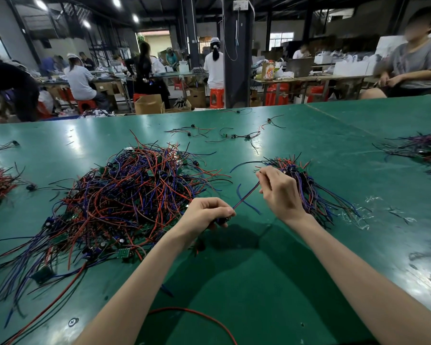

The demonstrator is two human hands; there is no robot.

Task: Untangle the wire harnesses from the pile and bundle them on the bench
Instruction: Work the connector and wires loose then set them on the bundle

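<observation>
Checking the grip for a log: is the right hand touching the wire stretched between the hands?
Touching. The head view shows the right hand pinching the upper end of the red-and-blue wire, its fingers closed around it with no gap.

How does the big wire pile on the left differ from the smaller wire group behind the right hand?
The big pile is far larger and a loose tangle with wires looping every way; the smaller group has its wires running roughly one way, fanned at both ends. The big pile lies beyond the left hand; the smaller group lies partly hidden behind the right hand. Both hold red, blue and black wires on the green bench.
</observation>
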